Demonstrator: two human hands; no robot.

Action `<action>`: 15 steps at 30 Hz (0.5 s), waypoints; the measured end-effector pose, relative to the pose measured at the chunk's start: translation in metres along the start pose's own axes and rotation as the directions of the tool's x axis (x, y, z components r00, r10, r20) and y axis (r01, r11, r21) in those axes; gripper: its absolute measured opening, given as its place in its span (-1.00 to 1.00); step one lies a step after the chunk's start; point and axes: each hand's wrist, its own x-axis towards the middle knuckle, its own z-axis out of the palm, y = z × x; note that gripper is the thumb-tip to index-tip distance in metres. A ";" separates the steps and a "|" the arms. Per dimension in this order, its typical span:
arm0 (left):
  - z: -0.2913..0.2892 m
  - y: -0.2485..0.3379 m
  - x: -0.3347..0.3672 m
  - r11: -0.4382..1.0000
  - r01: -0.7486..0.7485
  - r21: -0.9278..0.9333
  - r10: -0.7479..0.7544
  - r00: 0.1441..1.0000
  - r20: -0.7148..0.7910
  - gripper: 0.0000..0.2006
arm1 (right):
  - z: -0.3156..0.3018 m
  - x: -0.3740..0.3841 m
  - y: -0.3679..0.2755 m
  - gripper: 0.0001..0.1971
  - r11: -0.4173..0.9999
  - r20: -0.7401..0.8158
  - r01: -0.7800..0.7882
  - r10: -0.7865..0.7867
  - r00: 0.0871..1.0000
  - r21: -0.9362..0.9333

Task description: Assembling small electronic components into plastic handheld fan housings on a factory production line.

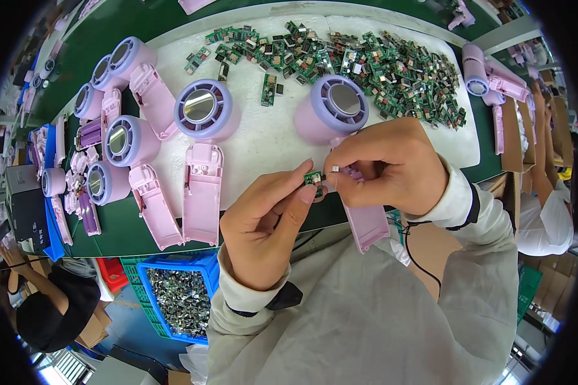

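Note:
Between thumb and fingertips, my left hand [260, 221] grips a small green circuit board [313, 179]. Close beside the board, my right hand [395, 167] is closed in a pinch on a small white connector [335, 169]; its wire is mostly hidden by my fingers. Under my right hand lies a pink and lavender handheld fan housing [332, 110], its round head with a silvery disc facing up. The fan's open pink handle [367, 228] sticks out below my hand toward me. Whether the connector touches the board, I cannot tell.
A loose heap of green circuit boards [398, 77] covers the far part of the white foam sheet [263, 138]. Several fan housings [202, 115] with open handles stand left. A blue crate [176, 298] of small parts sits below the table edge. Other people work at both sides.

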 end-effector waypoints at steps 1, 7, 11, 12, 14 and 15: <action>0.000 0.000 0.000 1.000 -0.005 0.003 0.005 1.000 -0.007 -0.65 | 0.000 0.000 0.000 -0.83 1.000 0.000 -0.002 0.002 1.000 0.006; 0.003 0.001 0.000 0.999 -0.034 0.019 0.036 0.997 -0.062 -0.65 | 0.003 -0.001 0.002 -0.83 1.000 -0.022 0.020 -0.020 1.000 0.016; 0.002 0.001 -0.001 0.999 -0.050 0.019 0.051 0.998 -0.025 -0.66 | 0.002 -0.002 0.001 -0.84 0.999 -0.004 0.041 -0.041 0.999 0.007; 0.001 0.000 -0.001 0.999 -0.050 0.019 0.050 0.998 -0.025 -0.66 | 0.001 -0.002 0.001 -0.85 0.999 0.002 0.040 -0.040 0.999 0.009; -0.002 -0.001 0.000 0.998 -0.054 0.024 0.053 0.998 0.032 -0.66 | 0.000 -0.002 0.001 -0.86 0.999 0.008 0.039 -0.039 0.999 0.013; -0.004 -0.002 0.000 0.998 -0.056 0.026 0.055 0.997 0.060 -0.66 | -0.002 -0.002 0.001 -0.86 0.999 0.023 0.040 -0.040 0.999 0.010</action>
